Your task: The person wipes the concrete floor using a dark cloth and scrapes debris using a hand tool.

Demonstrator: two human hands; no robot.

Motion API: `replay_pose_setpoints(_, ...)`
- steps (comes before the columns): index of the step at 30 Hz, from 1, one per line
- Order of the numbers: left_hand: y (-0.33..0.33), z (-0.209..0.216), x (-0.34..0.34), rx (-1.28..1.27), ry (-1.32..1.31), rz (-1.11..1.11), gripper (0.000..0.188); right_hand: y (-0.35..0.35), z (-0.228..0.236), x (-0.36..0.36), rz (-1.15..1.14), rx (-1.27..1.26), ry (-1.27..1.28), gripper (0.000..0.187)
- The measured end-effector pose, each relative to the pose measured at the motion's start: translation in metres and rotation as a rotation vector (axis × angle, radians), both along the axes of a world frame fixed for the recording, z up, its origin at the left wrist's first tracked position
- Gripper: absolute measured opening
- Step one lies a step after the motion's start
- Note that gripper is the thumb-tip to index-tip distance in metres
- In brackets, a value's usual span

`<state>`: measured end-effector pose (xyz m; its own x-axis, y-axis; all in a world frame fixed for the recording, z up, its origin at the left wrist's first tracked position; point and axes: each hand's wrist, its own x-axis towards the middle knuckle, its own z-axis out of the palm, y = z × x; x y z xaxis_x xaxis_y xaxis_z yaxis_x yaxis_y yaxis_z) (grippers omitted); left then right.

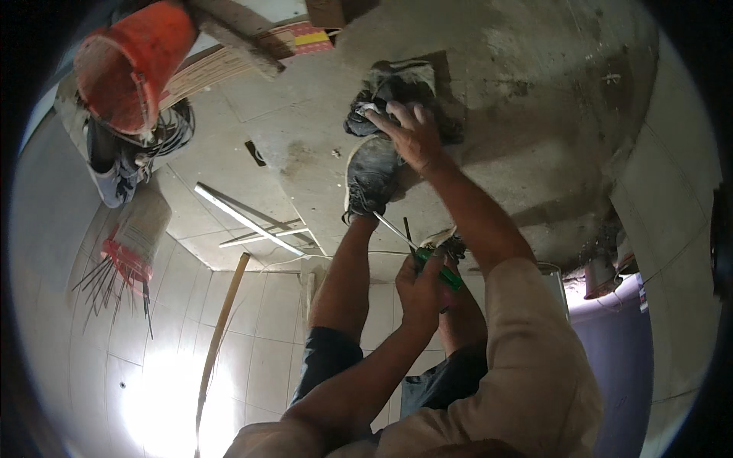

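My right hand (412, 136) reaches far forward with its fingers spread and rests on a dark crumpled bundle of cloth (397, 88) lying on the concrete floor (534, 99). My left hand (420, 286) is closed around a green-handled tool (441, 272), whose thin metal shaft (393, 229) points up and to the left. That hand hovers between my knees. A dusty dark shoe (370, 175) on my left foot stands just below and left of my right hand. A thin white wire runs past the tool.
An orange bucket (134, 65) and a sack of thin metal rods (134, 240) are at the left. White strips (244, 221) and a wooden stick (217, 336) lie on the tiled floor (252, 305). A purple barrel (611, 351) stands at the right.
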<state>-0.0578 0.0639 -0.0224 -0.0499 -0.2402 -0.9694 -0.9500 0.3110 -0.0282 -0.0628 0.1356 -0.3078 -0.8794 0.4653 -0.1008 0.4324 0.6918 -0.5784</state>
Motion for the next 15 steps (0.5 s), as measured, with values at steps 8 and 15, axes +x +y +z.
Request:
replay_pose_setpoints(8, -0.012, -0.001, 0.005, 0.101, 0.006, 0.034, 0.020, 0.157, 0.001, 0.204, -0.723, 0.174, -0.722, 0.041)
replay_pose_setpoints(15, -0.049, 0.000, 0.054, 0.097, 0.003, 0.027, 0.022, 0.134, 0.076, 0.043, -0.141, -0.199, -0.097, 0.030)
